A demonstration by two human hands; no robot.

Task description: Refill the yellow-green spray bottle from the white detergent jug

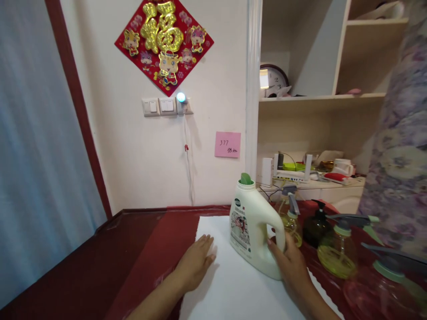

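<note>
A large pale green laundry detergent bottle (255, 231) stands at the far right part of a white sheet (230, 289). Its main cap is off, and a green spout piece shows in the neck. My right hand (290, 262) is closed round the bottle's side handle, with some fingers hidden behind it. My left hand (196, 262) rests on the sheet's left side, fingers stretched out, holding nothing and apart from the bottle.
Right of the sheet stand several pump and spray bottles, among them a dark pump bottle (316, 226) and a clear spray bottle (337, 251) with yellow liquid. A dark red tabletop (133, 262) meets the wall behind. A white router (292, 174) sits on the shelf unit.
</note>
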